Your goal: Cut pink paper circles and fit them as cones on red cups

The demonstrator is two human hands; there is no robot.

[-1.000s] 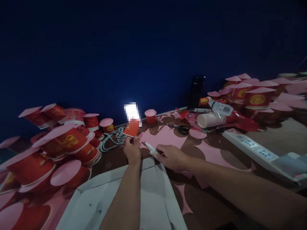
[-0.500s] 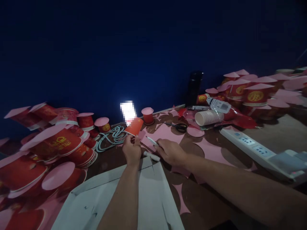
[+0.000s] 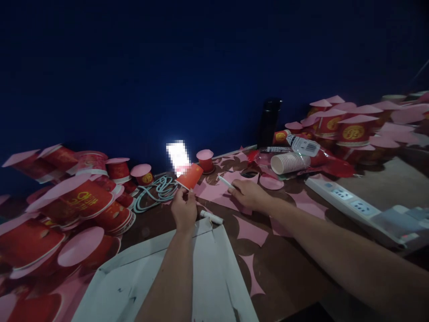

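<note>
My left hand (image 3: 183, 209) pinches the rim of a red paper cup (image 3: 190, 175), held tilted above the brown table. My right hand (image 3: 250, 194) holds a thin white pen-like stick (image 3: 225, 181) and rests on a pink paper sheet (image 3: 217, 190) with round holes cut out of it. A white cap or small tube (image 3: 211, 217) lies on the table between my two hands. A white cardboard sheet (image 3: 167, 286) lies under my left forearm.
Piles of red cups with pink paper lids lie at left (image 3: 80, 197) and back right (image 3: 351, 129). A sleeve of stacked cups (image 3: 288, 163), a white power strip (image 3: 348, 201), a coiled cable (image 3: 154, 190), a dark bottle (image 3: 270, 120) and a bright phone screen (image 3: 177, 154) are around.
My right hand has lifted the white stick away from the cap and moved right and back onto the pink sheet, covering the scissors there. The cap stays on the table. My left hand keeps the cup.
</note>
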